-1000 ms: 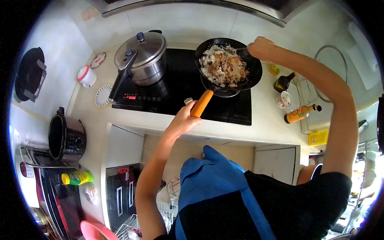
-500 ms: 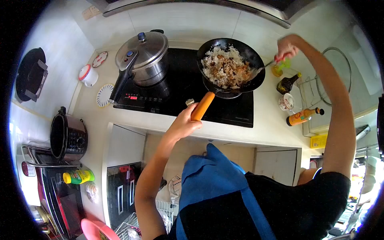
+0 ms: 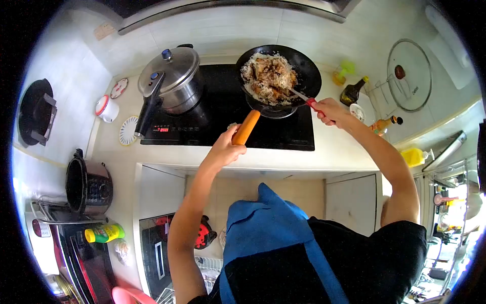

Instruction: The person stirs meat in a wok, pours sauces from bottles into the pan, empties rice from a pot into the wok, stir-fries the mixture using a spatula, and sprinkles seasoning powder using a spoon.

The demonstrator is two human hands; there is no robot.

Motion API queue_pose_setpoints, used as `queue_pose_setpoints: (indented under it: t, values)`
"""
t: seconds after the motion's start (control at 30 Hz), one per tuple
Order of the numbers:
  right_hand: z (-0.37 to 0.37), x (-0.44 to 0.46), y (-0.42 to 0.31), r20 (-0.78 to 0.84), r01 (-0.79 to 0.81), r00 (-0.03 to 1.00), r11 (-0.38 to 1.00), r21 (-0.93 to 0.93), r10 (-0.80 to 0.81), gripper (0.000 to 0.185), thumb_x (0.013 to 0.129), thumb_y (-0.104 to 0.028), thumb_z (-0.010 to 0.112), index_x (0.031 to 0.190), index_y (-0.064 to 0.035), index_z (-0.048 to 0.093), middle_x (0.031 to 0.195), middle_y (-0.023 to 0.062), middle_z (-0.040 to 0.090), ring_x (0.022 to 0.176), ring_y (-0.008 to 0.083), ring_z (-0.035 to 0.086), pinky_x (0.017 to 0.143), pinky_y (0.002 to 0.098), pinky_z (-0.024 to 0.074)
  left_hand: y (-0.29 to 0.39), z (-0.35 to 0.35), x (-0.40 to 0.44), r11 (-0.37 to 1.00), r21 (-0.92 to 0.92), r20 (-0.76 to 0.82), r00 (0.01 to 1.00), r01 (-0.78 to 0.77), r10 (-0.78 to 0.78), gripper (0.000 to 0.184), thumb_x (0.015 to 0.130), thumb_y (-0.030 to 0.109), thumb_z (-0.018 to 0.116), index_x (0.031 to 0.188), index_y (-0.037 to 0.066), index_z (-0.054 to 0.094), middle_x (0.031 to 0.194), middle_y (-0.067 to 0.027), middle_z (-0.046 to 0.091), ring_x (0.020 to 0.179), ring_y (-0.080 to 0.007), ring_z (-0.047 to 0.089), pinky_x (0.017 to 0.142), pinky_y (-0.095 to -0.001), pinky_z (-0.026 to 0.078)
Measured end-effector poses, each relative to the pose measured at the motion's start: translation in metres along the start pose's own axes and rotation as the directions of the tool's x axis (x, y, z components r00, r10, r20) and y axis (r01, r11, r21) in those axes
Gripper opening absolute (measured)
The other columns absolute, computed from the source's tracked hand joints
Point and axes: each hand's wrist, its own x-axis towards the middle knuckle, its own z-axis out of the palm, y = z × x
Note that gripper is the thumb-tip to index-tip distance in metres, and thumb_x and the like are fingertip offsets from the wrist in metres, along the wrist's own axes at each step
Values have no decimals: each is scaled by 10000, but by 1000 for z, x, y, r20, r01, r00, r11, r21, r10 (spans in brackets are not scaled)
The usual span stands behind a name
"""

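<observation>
A black wok [image 3: 308, 76] stands over the right part of the black cooktop [image 3: 212, 133]. White rice mixed with brown pieces [image 3: 268, 76] fills its left side. My left hand [image 3: 223, 149] is closed around the wok's orange-brown handle [image 3: 247, 126], in front of the pan. In my right hand [image 3: 331, 112], at the wok's right, is a spatula [image 3: 302, 96] with a red handle and a metal shaft. The spatula's far end is in the rice, so its blade is hidden.
A steel pressure cooker [image 3: 174, 76] stands on the left of the cooktop, its black handle pointing forward. Right of the wok are a dark sauce bottle [image 3: 353, 91], a small bowl [image 3: 357, 112] and an orange-labelled bottle [image 3: 385, 124]. A glass lid [image 3: 410, 76] leans by the right wall.
My right hand has come down and toward me from beyond the wok's right rim, bringing the spatula into the rice. The rice now lies more to the left. My left hand keeps its hold.
</observation>
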Motion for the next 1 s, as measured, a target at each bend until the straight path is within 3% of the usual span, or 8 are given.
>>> queue_pose_setpoints:
  t: [0.2,0.3,0.33,0.4,0.47,0.53,0.73,1.0]
  values:
    - [-17,-26,-13,-162,89,975,934,-346,-153,313,911,-285,534,754,-15,525,564,21,492,378,97,395,336,272,299,-1,1,0,998,27,1,999,-48,48,598,673,23,578,1244,-7,402,712,-22,470,481,-78,410,449,-239,352]
    - [-25,-20,-25,-164,141,862,538,-831,-479,385,863,-291,571,724,68,590,696,203,619,551,286,613,533,404,476,-2,0,0,998,32,4,999,-50,50,600,669,42,582,1240,-16,406,726,-28,480,498,-82,429,459,-238,361]
    - [-27,-17,-30,-165,139,862,537,-832,-479,385,863,-291,571,724,68,590,696,203,619,551,286,613,533,404,476,-2,0,0,998,40,3,999,-50,50,602,667,50,584,1238,-20,408,733,-30,483,507,-84,438,462,-238,365]
    - [-30,-14,-39,-17,145,771,202,-969,-636,336,851,-263,566,792,66,596,736,239,619,675,380,625,626,449,484,-2,0,0,997,37,0,998,-61,61,601,666,52,586,1237,-21,412,739,-32,485,515,-85,441,464,-238,367]
    - [-15,-38,-61,-76,79,799,230,-970,-597,267,835,-226,570,841,38,606,800,243,623,798,395,620,665,461,491,-4,0,0,997,33,-5,997,-73,73,601,664,55,589,1235,-22,415,745,-34,487,523,-87,444,466,-237,369]
    - [-12,-46,-76,72,120,762,32,-992,-643,211,809,-184,583,875,14,611,847,222,625,836,363,623,695,457,499,-6,0,2,994,37,-8,995,-99,100,591,661,59,594,1223,-21,430,766,-42,495,538,-91,452,471,-241,375]
    - [-12,-63,-139,157,-18,823,-300,-954,-546,148,745,-97,600,869,-19,623,898,174,635,852,324,629,721,434,511,-8,-1,4,994,94,-34,997,-62,65,585,658,68,609,1213,-17,446,821,-70,527,587,-115,495,512,-257,405]
    - [-30,34,-185,74,-107,892,-367,-924,-446,134,741,-90,635,855,-40,684,816,153,659,784,319,645,650,454,509,-13,-2,6,983,130,-67,988,-131,140,660,686,25,596,1306,0,370,803,-41,528,550,-88,461,484,-245,389]
